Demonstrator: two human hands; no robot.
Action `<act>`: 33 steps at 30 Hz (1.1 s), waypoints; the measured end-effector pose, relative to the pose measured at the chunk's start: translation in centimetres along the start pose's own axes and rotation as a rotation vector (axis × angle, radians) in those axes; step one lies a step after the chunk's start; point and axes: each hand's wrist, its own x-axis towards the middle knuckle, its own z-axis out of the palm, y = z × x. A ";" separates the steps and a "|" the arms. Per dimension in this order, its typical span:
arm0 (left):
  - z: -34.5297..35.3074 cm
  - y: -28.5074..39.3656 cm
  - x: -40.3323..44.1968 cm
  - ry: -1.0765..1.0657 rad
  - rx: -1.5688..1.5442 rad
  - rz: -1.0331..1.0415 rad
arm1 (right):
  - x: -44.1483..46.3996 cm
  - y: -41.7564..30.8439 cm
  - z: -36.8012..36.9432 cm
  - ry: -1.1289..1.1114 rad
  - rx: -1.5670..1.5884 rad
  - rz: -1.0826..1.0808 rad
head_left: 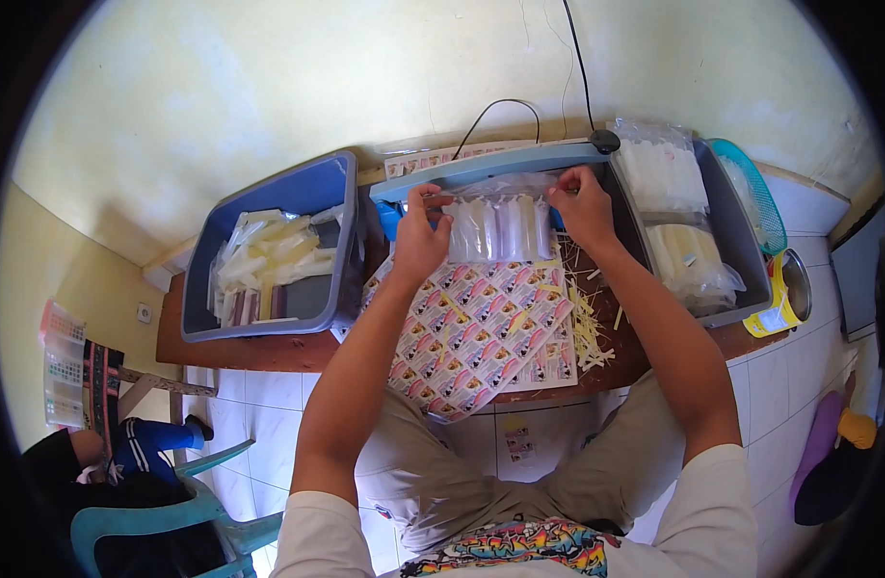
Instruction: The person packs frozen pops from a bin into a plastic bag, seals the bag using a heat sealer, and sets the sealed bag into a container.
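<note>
A clear plastic bag (pixel 498 231) of white and pale purple sticks lies in front of the long grey-blue arm of a sealer-like device (pixel 500 168). My left hand (pixel 425 234) pinches the bag's upper left corner. At the upper right corner, my right hand (pixel 584 206) grips the same bag between thumb and fingers. The bag's top edge reaches under or against the arm; I cannot tell which. Beneath the bag spread printed label sheets (pixel 481 328).
A blue-grey tub (pixel 346 207) at left holds loose pale and purple sticks. Packed bags (pixel 688 260) fill another tub at right, near a teal basket (pixel 765 207) and a yellow tin (pixel 779 297). Paper strips (pixel 589 332) litter the table. A person sits by a teal chair (pixel 124 520).
</note>
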 end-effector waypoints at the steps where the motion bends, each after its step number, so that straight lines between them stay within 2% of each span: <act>1: 0.5 0.3 -0.4 0.001 0.000 -0.001 | -0.3 0.2 0.0 -0.001 0.000 -0.001; 3: 1.3 0.8 -1.1 0.104 0.143 0.074 | -0.8 0.2 0.1 -0.064 -0.021 -0.184; 4: 1.3 0.8 -1.1 0.104 0.143 0.072 | -1.1 0.0 -0.1 -0.065 -0.021 -0.184; 6: 1.1 0.5 -1.2 -0.042 0.449 0.247 | -1.6 -0.5 -0.5 -0.212 -0.093 -0.276; 7: 1.3 0.4 -1.2 -0.042 0.447 0.247 | -1.7 -0.2 -0.3 -0.212 -0.095 -0.275; 9: 1.6 0.0 -1.3 0.001 0.504 0.336 | -2.0 0.6 0.2 -0.144 -0.191 -0.541; 13: 1.5 -1.7 -1.1 -0.037 0.539 0.358 | -2.2 1.6 0.8 -0.216 -0.218 -0.474; 15: 1.7 -2.7 -0.9 -0.003 0.359 0.310 | -2.2 1.9 1.0 -0.228 -0.254 -0.474; 21: 1.5 -3.7 -0.6 0.000 0.236 0.213 | -1.7 2.1 0.7 -0.249 -0.276 -0.453; 27: 0.8 -3.6 -0.5 0.031 0.295 0.296 | -1.5 1.9 0.2 -0.235 -0.419 -0.385; 30: 0.7 -2.8 -0.8 0.025 0.434 0.357 | -1.6 1.9 0.2 -0.185 -0.469 -0.477; 33: 1.0 -1.5 -1.4 0.060 0.480 0.368 | -1.8 0.9 -0.3 -0.176 -0.419 -0.475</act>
